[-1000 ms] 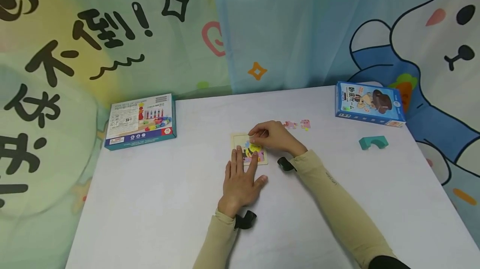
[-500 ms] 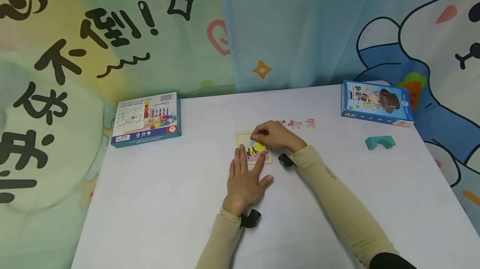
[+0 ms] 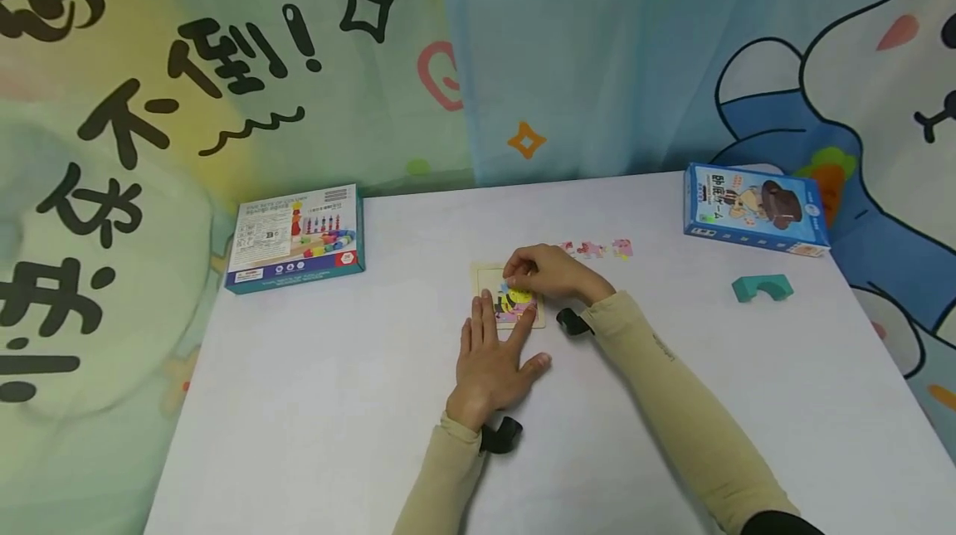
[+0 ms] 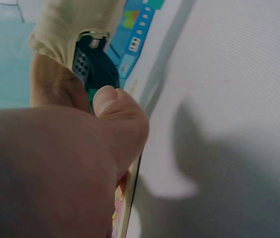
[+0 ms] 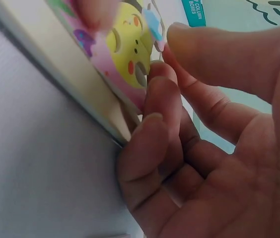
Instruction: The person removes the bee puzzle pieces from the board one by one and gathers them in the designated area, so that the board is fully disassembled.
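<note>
A small wooden-framed jigsaw puzzle with a yellow and black bee picture lies mid-table. My left hand, fingers straight and spread, rests on its near and left parts. Over its upper right my right hand pinches a small puzzle piece between thumb and index finger, at the picture's edge; the fingertips partly hide it. The bee's yellow face is in place in the right wrist view. Beyond the right hand, several loose pink puzzle pieces lie in a row. The left wrist view shows the left thumb large and close.
A flat toy box lies at the back left of the white table. At the back right lies a blue box, with a teal arch block in front of it. A printed curtain hangs behind.
The head view has shifted slightly, moving everything a little to the right in the picture. Both hands keep nearly the same place on the puzzle; the right fingers shift only slightly.
</note>
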Available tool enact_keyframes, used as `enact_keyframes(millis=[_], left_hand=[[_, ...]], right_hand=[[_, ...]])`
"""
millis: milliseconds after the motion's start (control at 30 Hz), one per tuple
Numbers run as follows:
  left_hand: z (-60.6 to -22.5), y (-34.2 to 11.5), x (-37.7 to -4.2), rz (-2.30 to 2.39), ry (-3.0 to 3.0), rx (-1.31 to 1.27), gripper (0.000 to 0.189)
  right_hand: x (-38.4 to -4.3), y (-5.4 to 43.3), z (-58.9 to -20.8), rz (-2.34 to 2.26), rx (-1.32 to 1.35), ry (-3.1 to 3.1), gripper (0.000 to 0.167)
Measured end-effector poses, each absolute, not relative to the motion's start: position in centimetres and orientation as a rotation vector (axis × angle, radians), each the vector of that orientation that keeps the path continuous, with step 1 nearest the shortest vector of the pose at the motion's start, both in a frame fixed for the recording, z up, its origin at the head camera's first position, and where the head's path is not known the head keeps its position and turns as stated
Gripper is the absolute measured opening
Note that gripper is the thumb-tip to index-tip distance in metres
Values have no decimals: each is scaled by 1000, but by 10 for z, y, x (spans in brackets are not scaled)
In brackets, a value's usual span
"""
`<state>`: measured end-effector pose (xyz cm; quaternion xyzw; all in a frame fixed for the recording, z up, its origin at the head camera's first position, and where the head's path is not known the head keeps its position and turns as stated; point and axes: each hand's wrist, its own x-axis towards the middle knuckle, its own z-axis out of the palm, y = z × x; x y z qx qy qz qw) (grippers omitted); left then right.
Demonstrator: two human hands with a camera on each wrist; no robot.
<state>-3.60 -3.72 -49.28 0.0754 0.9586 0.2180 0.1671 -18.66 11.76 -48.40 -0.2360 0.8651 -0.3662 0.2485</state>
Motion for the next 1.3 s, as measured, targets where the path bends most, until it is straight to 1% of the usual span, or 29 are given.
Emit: enact_keyframes(millis=[267, 600, 733, 867, 1067, 1200, 1300], left_hand=[[-490, -29, -41, 603, 2730, 172, 82], [-489, -20, -42, 447, 2774, 133, 80], [-496, -16, -43, 392, 2803, 129, 82], [-500, -14, -42, 384, 2813, 118, 83], [-495, -17, -40, 401, 2835, 128, 80], [-499, -17, -39, 377, 2881, 145, 83], [-503, -16, -40, 350, 2884, 145, 84]], right_hand=[[-185, 122, -483, -1003, -664, 2369, 15], [-186, 123, -485, -1023, -676, 2357, 16], [-186, 122, -485, -1040, -677, 2336, 16], [-185, 121, -486, -1039, -683, 2331, 16], [-184, 118, -484, -1058, -679, 2313, 15], [-183, 116, -480, -1086, -662, 2287, 12], [-182, 116, -480, -1076, -662, 2307, 13]])
